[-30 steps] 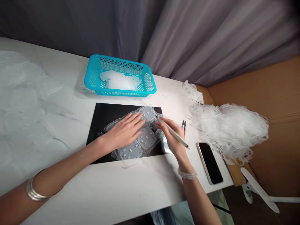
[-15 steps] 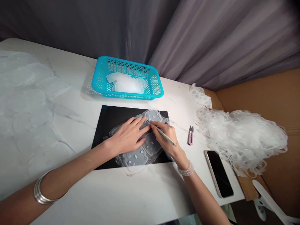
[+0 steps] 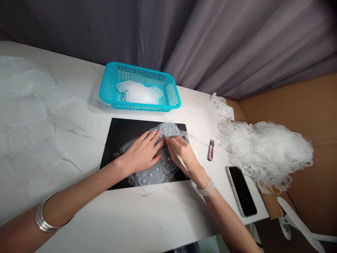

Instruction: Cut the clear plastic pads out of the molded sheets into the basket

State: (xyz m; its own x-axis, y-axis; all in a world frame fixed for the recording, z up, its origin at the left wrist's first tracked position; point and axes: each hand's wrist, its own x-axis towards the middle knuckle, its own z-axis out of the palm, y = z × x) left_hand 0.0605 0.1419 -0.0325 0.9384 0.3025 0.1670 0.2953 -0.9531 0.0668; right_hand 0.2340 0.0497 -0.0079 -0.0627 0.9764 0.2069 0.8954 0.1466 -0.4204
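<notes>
Right hand: closer to my left hand than a second ago — fingers closed around a slim tool.
Left hand: fingers outstretched, flat on the clear sheet.
Clear sheet: beneath my hands — mostly on the black mat.

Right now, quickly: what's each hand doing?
Left hand: open, resting on the translucent sheet.
Right hand: closed, holding a slim white pen-like tool.

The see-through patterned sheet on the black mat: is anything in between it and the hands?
Nothing visible blocks the left hand: it rests right on the see-through patterned sheet. The right hand holds a slim pale tool over the sheet; the tool's tip is too small to make out.
</notes>
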